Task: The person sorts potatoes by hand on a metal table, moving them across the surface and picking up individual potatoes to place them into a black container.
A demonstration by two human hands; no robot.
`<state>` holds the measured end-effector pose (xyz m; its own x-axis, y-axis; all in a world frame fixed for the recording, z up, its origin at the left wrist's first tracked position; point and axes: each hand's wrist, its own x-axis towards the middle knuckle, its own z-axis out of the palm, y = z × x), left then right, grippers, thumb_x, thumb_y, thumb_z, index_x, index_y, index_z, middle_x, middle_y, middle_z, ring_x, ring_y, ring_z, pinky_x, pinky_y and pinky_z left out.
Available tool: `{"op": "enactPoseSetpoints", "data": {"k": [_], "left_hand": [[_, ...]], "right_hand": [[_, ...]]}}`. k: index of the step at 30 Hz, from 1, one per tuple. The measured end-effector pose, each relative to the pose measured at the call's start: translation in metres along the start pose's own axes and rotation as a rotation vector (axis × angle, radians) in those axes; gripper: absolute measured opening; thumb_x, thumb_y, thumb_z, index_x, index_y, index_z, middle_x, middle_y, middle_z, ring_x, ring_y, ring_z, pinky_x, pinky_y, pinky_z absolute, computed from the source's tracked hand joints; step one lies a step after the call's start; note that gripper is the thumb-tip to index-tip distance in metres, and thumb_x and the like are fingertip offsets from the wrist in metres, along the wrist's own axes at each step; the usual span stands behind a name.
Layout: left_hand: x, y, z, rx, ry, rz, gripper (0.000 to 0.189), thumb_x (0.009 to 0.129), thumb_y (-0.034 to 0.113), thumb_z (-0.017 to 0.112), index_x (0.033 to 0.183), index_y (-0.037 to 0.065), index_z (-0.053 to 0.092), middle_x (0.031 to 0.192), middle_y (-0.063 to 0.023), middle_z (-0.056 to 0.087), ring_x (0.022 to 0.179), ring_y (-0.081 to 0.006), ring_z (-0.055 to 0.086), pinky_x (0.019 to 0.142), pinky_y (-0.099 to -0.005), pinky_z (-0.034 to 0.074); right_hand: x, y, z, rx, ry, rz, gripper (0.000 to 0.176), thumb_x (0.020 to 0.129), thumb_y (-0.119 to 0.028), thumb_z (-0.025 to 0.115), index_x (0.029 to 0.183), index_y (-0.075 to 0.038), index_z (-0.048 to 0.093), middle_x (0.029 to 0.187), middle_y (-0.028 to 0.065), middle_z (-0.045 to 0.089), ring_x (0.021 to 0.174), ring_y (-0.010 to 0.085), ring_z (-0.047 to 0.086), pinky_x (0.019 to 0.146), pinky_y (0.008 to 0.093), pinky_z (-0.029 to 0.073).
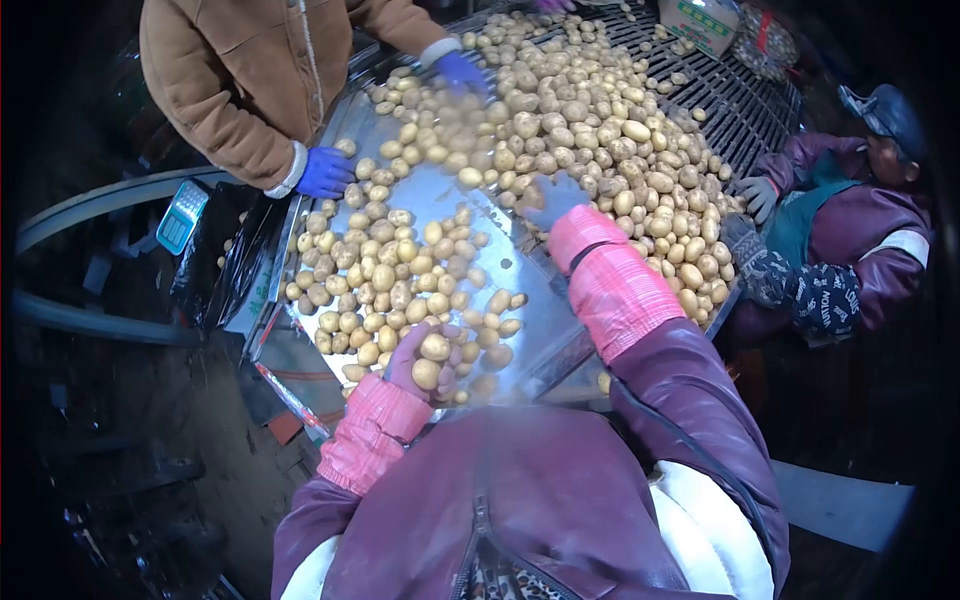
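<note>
My left hand, in a purple glove, is closed around potatoes near the front edge of the metal table; two of them show in its palm. Around it lies a spread of loose potatoes. My right hand, in a greyish-blue glove, reaches to the left edge of the big potato heap. Its fingers look stretched out over the potatoes, slightly blurred, with nothing visibly gripped. Both my forearms wear pink checked sleeve covers.
The metal table slopes beneath the potatoes, with a slatted grate behind. Across stands a person in a brown jacket with purple gloves; another person works at right. A carton, net bag and scale-like device surround it.
</note>
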<state>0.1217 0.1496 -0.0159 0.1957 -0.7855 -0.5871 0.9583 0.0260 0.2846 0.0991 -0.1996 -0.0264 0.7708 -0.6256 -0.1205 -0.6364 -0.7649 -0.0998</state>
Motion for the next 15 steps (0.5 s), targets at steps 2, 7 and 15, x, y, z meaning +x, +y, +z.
{"op": "enactPoseSetpoints", "data": {"k": [2, 7, 15], "left_hand": [[0.003, 0.002, -0.004, 0.024, 0.025, 0.0, 0.042, 0.097, 0.044, 0.049, 0.107, 0.004, 0.058, 0.075, -0.0088, 0.06, 0.047, -0.0172, 0.053, 0.037, -0.0268, 0.042], [0.001, 0.001, 0.015, 0.069, 0.148, 0.048, 0.045, 0.097, 0.043, 0.047, 0.11, 0.001, 0.056, 0.076, -0.0098, 0.06, 0.045, -0.0193, 0.052, 0.037, -0.0284, 0.041], [0.013, -0.001, -0.011, 0.032, -0.051, 0.058, 0.045, 0.098, 0.042, 0.045, 0.105, -0.001, 0.059, 0.076, -0.012, 0.062, 0.051, -0.0185, 0.056, 0.039, -0.0268, 0.043]], "right_hand": [[-0.004, -0.011, 0.017, 0.056, 0.021, 0.0, 0.07, 0.076, -0.054, 0.069, 0.135, -0.022, 0.048, 0.129, 0.0174, 0.048, 0.121, 0.0347, 0.05, 0.1, 0.0483, 0.043], [-0.041, -0.02, 0.027, 0.238, 0.026, -0.196, 0.063, 0.078, -0.051, 0.068, 0.126, -0.013, 0.055, 0.127, 0.0171, 0.049, 0.116, 0.0332, 0.053, 0.096, 0.045, 0.046], [-0.092, -0.013, -0.007, 2.25, -0.251, 0.397, 0.063, 0.085, -0.061, 0.056, 0.112, -0.004, 0.062, 0.109, 0.0201, 0.064, 0.101, 0.0351, 0.062, 0.079, 0.0446, 0.051]]}}
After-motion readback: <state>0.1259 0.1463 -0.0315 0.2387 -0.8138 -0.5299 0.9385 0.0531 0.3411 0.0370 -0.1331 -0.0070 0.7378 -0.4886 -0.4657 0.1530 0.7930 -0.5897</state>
